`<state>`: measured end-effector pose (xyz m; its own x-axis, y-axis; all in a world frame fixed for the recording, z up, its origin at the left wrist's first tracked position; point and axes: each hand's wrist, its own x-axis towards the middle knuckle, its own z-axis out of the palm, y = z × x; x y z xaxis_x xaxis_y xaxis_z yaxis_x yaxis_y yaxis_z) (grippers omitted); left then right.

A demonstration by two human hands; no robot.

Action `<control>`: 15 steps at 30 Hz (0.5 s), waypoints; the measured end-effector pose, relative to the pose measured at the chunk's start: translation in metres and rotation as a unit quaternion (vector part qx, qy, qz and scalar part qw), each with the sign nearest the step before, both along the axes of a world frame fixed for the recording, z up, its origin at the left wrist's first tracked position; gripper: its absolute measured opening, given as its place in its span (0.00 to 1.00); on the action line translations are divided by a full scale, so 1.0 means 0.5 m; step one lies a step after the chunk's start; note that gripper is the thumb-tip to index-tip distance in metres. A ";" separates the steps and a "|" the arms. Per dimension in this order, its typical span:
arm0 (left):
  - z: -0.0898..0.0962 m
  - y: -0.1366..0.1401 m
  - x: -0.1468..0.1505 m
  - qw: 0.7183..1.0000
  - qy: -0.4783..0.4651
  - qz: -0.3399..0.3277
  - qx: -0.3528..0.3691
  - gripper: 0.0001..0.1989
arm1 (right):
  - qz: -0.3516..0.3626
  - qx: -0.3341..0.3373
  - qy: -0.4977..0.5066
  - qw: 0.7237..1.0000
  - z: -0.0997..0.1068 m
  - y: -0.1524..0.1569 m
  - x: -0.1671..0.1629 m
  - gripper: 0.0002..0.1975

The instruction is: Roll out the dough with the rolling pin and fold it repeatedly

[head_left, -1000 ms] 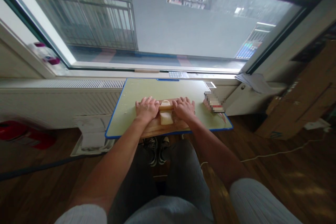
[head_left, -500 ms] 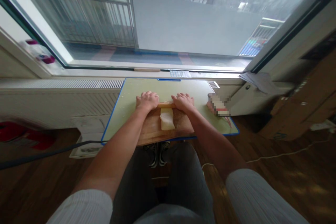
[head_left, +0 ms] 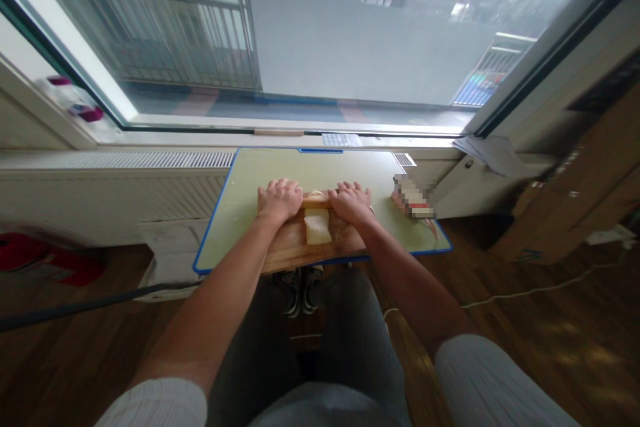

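Note:
A wooden rolling pin lies crosswise on a flat piece of pale dough. My left hand covers the pin's left end, with its fingers bent over it. Over the right end, my right hand grips in the same way. Only the middle of the pin shows between the hands. Most of the dough reaches out on my side of the pin, and a bit of it shows beyond. Beneath them is a brown wooden board, resting on a pale green tabletop with a blue edge.
A partly pixelated item sits on the tabletop's right side. Behind the table are a radiator and a window. A bottle stands on the sill at left. A red fire extinguisher is at far left, cardboard at right.
Both hands and the rolling pin have come slightly towards me over the dough. More of the dough's far end shows beyond the pin. The grip looks the same.

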<state>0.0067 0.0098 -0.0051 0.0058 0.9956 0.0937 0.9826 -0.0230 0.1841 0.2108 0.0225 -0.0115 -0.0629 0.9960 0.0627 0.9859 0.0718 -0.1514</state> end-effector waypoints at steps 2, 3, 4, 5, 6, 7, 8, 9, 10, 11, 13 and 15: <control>-0.001 -0.017 0.003 1.000 -0.002 0.002 0.012 0.26 | 0.004 0.016 -0.002 1.000 0.001 -0.020 0.000 0.25; -0.003 -0.025 0.004 1.000 -0.003 0.004 0.019 0.26 | 0.006 0.025 -0.001 1.000 0.002 -0.031 0.000 0.25; -0.006 -0.032 0.005 1.000 -0.005 0.005 0.024 0.26 | 0.006 0.033 0.002 0.999 0.002 -0.041 0.000 0.25; -0.008 -0.040 0.006 1.000 -0.006 0.006 0.030 0.26 | 0.005 0.041 0.006 0.999 0.002 -0.052 0.000 0.25; -0.012 -0.048 0.006 0.999 -0.007 0.005 0.035 0.26 | 0.004 0.047 0.010 0.999 0.001 -0.063 0.001 0.26; -0.015 -0.055 0.006 0.999 -0.007 0.004 0.040 0.26 | 0.003 0.052 0.014 0.999 0.000 -0.073 0.001 0.26; -0.017 -0.063 0.006 0.999 -0.006 0.001 0.045 0.26 | 0.003 0.054 0.019 0.998 -0.002 -0.082 0.002 0.27; -0.020 -0.070 0.006 0.999 -0.004 -0.001 0.051 0.26 | 0.004 0.056 0.024 0.998 -0.004 -0.091 0.003 0.28; -0.021 -0.077 0.005 0.998 -0.003 -0.004 0.058 0.26 | 0.004 0.057 0.028 0.998 -0.007 -0.098 0.004 0.29; -0.022 -0.084 0.005 0.998 -0.003 -0.005 0.064 0.26 | 0.004 0.058 0.031 0.998 -0.009 -0.103 0.006 0.29; -0.023 -0.091 0.005 0.997 -0.004 -0.006 0.070 0.27 | 0.003 0.062 0.032 0.998 -0.014 -0.109 0.008 0.30; -0.021 -0.090 0.006 0.998 -0.003 -0.004 0.066 0.27 | 0.004 0.065 0.030 0.997 -0.016 -0.107 0.008 0.30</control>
<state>0.0097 -0.0351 -0.0155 0.0121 0.9745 0.2241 0.9813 -0.0546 0.1846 0.2149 -0.0311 -0.0194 -0.0634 0.9789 0.1944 0.9744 0.1028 -0.2000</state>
